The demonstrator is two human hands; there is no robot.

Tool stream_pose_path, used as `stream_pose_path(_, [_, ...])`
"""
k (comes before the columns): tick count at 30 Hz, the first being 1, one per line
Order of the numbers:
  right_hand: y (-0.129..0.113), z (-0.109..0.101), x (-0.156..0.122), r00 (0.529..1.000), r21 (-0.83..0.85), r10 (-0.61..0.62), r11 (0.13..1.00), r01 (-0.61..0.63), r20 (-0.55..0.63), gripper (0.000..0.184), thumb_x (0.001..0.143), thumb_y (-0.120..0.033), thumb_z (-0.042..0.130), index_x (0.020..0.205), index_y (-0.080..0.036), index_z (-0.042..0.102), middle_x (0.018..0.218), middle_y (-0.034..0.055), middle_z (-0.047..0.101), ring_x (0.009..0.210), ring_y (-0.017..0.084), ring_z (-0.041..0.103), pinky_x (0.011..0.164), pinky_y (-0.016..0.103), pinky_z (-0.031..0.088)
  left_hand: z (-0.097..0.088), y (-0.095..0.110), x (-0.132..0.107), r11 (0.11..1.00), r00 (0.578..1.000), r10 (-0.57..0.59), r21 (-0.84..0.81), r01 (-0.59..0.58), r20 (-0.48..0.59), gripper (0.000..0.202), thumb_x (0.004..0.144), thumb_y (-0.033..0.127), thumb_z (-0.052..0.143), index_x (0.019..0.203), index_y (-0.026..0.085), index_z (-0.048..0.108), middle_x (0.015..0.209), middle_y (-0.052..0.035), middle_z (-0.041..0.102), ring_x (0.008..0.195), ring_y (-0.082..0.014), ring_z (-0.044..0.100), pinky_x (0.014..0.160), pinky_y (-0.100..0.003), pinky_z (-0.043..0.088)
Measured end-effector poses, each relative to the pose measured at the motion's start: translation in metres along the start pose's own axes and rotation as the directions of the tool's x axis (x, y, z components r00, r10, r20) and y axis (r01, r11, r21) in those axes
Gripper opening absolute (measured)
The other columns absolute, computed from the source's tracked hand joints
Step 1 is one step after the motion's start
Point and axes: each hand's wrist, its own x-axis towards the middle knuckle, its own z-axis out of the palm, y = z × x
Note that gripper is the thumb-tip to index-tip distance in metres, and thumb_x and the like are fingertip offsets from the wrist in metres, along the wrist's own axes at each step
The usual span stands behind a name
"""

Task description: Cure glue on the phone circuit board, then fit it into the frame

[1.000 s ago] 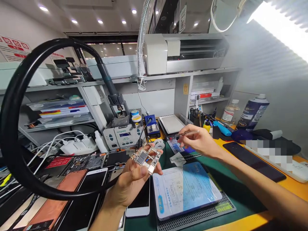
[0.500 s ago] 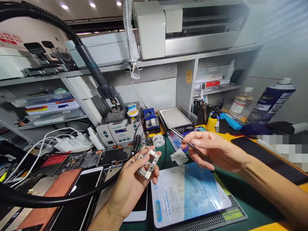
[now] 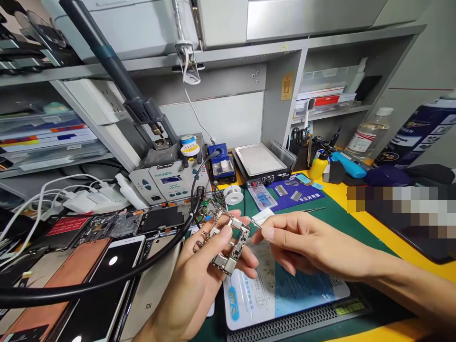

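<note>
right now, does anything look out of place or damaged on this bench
Nothing spilled, but opened phones lie at the left with insides bare, a black hose arcing over them. The left hand holds a stripped circuit board.

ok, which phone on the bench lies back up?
The pale phone with the mi logo, beside the left hand; the neighbouring phone shows its black screen.

right hand point(image 3: 302, 242): moved left to frame centre | tweezers point(image 3: 254, 223): tip now beside circuit board point(image 3: 224, 237) | left hand point(image 3: 199, 285): board turned
</note>
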Motion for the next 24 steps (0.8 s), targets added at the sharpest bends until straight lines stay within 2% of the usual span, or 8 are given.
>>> stream_pose_path(4, [-0.0011, 0.0032, 0.0010, 0.998, -0.086, -0.051, 0.995, 0.053, 0.026, 0.046, 0.099, -0.056, 0.047, 0.082, -0.016, 0.062, 0.058, -0.0028, 0.054, 0.043, 0.004, 0.034, 0.039, 0.020, 0.020, 0.0005, -0.0019, -0.0042, 0.998, 0.999, -0.021, 0.060, 0.018, 0.046, 0.034, 0.092, 0.035, 0.065, 0.120, 0.016, 0.065, 0.089, -0.0086, 0.072, 0.070, -0.0179, 0.068, 0.067, -0.028, 0.058])
stream_pose_path(8, [-0.0052, 0.0054, -0.0003, 0.993, -0.033, -0.021, 0.999, 0.025, 0.113, 0.046, 0.101, -0.054, 0.043, 0.088, -0.016, 0.065, 0.060, -0.0034, 0.056, 0.039, 0.004, 0.025, 0.036, 0.020, 0.015, 0.0035, -0.0009, -0.0079, 0.994, 0.997, -0.066, 0.094, 0.062, 0.035, 0.042, 0.094, 0.035, 0.061, 0.131, 0.016, 0.057, 0.079, -0.0094, 0.072, 0.069, -0.0173, 0.067, 0.069, -0.026, 0.055])
stream_pose_path(10, [-0.0066, 0.0067, -0.0013, 0.990, -0.007, -0.031, 0.999, 0.032, 0.135, 0.046, 0.102, -0.052, 0.042, 0.088, -0.015, 0.065, 0.062, -0.0030, 0.057, 0.040, 0.003, 0.028, 0.036, 0.019, 0.018, 0.0056, -0.0002, -0.0087, 0.994, 0.998, -0.061, 0.091, 0.058, 0.032, 0.042, 0.095, 0.033, 0.059, 0.133, 0.015, 0.055, 0.078, -0.0096, 0.072, 0.069, -0.0174, 0.066, 0.067, -0.026, 0.055])
stream_pose_path(17, [-0.0062, 0.0080, -0.0030, 0.988, -0.007, -0.072, 0.997, 0.074, 0.140, 0.047, 0.104, -0.048, 0.040, 0.087, -0.013, 0.065, 0.063, -0.0026, 0.059, 0.039, 0.002, 0.027, 0.035, 0.017, 0.018, 0.0082, 0.0009, -0.0090, 0.996, 0.995, -0.057, 0.073, 0.051, 0.083, 0.031, 0.098, 0.029, 0.052, 0.122, 0.011, 0.060, 0.076, -0.0109, 0.072, 0.068, -0.0164, 0.067, 0.067, -0.024, 0.055])
stream_pose_path(19, [-0.0056, 0.0079, -0.0025, 0.985, 0.009, -0.084, 0.996, 0.083, 0.148, 0.045, 0.104, -0.047, 0.041, 0.086, -0.013, 0.065, 0.066, -0.0015, 0.061, 0.042, 0.002, 0.033, 0.037, 0.017, 0.020, 0.0082, 0.0008, -0.0091, 0.996, 0.995, -0.053, 0.069, 0.048, 0.080, 0.032, 0.098, 0.029, 0.053, 0.123, 0.011, 0.060, 0.076, -0.0109, 0.073, 0.067, -0.0160, 0.066, 0.067, -0.024, 0.055])
stream_pose_path(22, [-0.0052, 0.0084, -0.0006, 0.982, 0.022, -0.081, 0.997, 0.078, 0.168, 0.043, 0.104, -0.046, 0.041, 0.088, -0.013, 0.063, 0.082, 0.0039, 0.067, 0.052, 0.003, 0.048, 0.040, 0.015, 0.024, 0.0087, 0.0005, -0.0094, 0.998, 0.997, -0.045, 0.053, 0.041, 0.070, 0.031, 0.098, 0.029, 0.054, 0.122, 0.011, 0.060, 0.077, -0.0107, 0.072, 0.067, -0.0160, 0.067, 0.066, -0.024, 0.056])
stream_pose_path(24, [-0.0049, 0.0091, 0.0004, 0.981, 0.027, -0.082, 0.997, 0.078, 0.176, 0.043, 0.105, -0.045, 0.039, 0.090, -0.012, 0.062, 0.090, 0.0063, 0.068, 0.057, 0.003, 0.054, 0.045, 0.014, 0.030, 0.0089, 0.0001, -0.0097, 0.998, 0.997, -0.048, 0.040, 0.046, 0.063, 0.032, 0.097, 0.029, 0.055, 0.123, 0.011, 0.060, 0.077, -0.0107, 0.072, 0.067, -0.0161, 0.067, 0.065, -0.024, 0.056])
